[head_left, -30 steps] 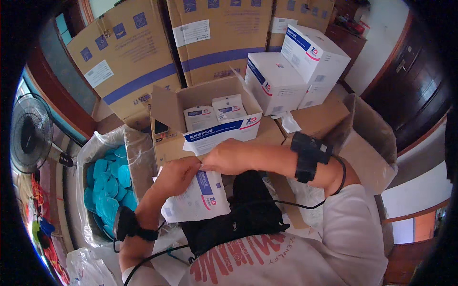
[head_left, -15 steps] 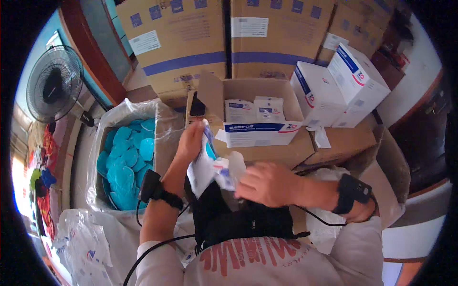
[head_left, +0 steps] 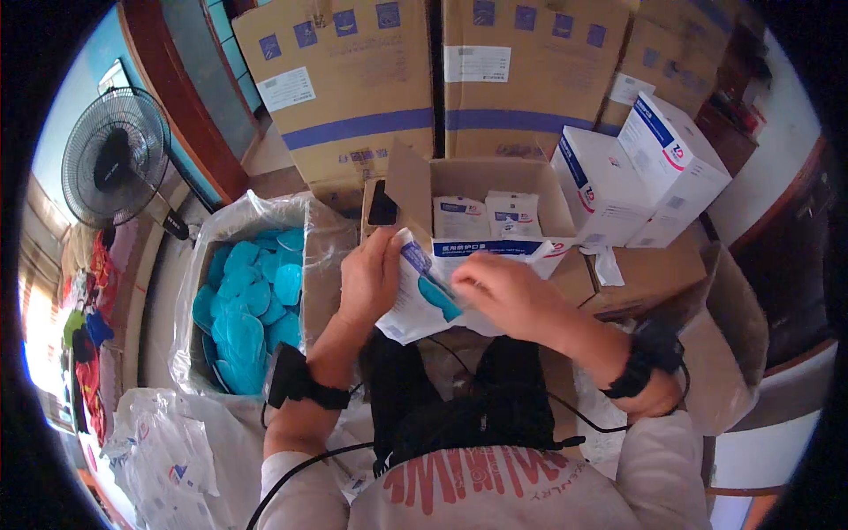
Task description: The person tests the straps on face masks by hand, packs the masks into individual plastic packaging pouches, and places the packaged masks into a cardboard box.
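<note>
My left hand (head_left: 371,276) grips the upper left edge of a white packet (head_left: 408,320) with blue print, held tilted over my lap. A teal face mask (head_left: 439,300) shows at the packet's right side, partly covered by it. My right hand (head_left: 511,291) is beside the mask, its fingers curled together and slightly blurred. What lies between those fingertips is hidden. Behind my hands stands an open white and blue carton (head_left: 503,250), with several white packets (head_left: 512,215) upright inside. On the left, a plastic-lined box (head_left: 325,265) holds many teal masks (head_left: 243,322).
Two closed white boxes (head_left: 676,172) stand at the right, on a brown carton (head_left: 649,278). Large cardboard cartons (head_left: 353,79) line the back. A fan (head_left: 115,159) is at far left, and crumpled clear plastic (head_left: 168,450) lies at lower left. A dark phone-like object (head_left: 382,205) sits beside the open carton.
The packet has swung from nearly upright to a flatter tilt, and more of the teal mask shows. Both hands have shifted a little to the right in view, and my right hand has risen.
</note>
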Demonstrator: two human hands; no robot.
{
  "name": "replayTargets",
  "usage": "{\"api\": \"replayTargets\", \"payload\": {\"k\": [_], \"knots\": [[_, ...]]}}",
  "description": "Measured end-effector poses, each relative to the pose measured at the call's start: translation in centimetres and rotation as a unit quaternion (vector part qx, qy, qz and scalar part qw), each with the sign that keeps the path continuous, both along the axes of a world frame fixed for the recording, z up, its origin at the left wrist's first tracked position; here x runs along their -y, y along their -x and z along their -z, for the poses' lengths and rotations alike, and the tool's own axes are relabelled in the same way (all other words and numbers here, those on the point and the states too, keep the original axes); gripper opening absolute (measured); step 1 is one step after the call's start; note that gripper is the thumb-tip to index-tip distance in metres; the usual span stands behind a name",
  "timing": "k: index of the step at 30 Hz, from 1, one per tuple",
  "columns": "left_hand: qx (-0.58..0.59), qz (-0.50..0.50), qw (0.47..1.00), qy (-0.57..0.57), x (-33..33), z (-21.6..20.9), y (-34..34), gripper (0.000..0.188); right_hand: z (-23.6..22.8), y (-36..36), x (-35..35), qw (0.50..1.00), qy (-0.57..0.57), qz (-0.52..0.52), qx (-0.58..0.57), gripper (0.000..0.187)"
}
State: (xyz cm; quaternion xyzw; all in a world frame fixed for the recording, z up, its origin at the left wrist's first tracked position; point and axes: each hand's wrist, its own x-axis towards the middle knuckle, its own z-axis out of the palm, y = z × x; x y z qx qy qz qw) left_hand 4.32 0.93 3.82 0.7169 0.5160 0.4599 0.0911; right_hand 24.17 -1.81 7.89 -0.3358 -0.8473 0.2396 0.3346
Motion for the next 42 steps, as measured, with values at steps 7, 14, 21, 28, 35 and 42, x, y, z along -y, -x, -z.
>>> {"api": "replayTargets", "payload": {"k": [7, 14, 21, 28, 35, 42], "knots": [[0.091, -0.073, 0.993, 0.034, 0.7, 0.2, 0.1, 0.014, 3.5, 1.3, -0.2, 0.989, -0.066, 0.064, 0.117, 0.019], [0.075, -0.044, 0.996, -0.008, 0.7, 1.6, 0.5, 0.016, 4.6, 1.8, -1.4, 0.994, 0.103, -0.021, 0.004, 0.019], [0.079, -0.064, 0.994, -0.044, 0.9, 2.2, 0.8, 0.015, 4.3, 2.3, -1.3, 0.955, 0.277, -0.086, -0.054, 0.013], [0.091, -0.114, 0.988, -0.048, 0.7, 2.9, 1.7, 0.014, 3.4, 2.3, -1.8, 0.991, 0.048, 0.081, -0.092, 0.014], [0.126, -0.076, 0.985, -0.085, 1.2, 3.3, 2.9, 0.013, -2.1, -1.7, -5.2, 0.81, 0.326, 0.05, -0.485, 0.031], [0.041, 0.0, 0.982, -0.186, 1.8, 1.9, 2.8, 0.007, -3.4, 1.6, -2.9, 0.981, 0.015, -0.061, 0.185, 0.025]]}}
